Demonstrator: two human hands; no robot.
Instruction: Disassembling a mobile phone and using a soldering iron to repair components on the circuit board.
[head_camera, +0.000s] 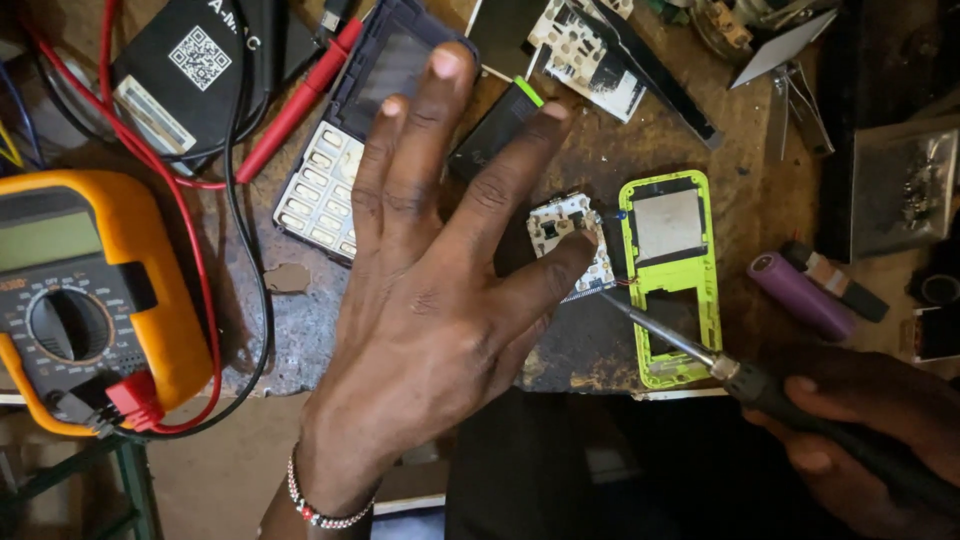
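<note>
The left hand (430, 290), fingers spread, should pin the board (570, 245) firmly; the right hand (860, 420), gripping the iron (700, 350), should keep its tip steady.

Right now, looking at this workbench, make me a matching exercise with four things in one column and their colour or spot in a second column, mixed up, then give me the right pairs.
Things:
1. multimeter
2. phone frame
3. cylindrical battery
4. soldering iron

Descriptions:
A. purple, lying right of the frame
B. held in the right hand, tip near the small circuit board
C. orange casing, at the left edge, red lead plugged in
D. lime green, beside the board that the left hand thumb presses

Pairs: 1-C, 2-D, 3-A, 4-B
</note>
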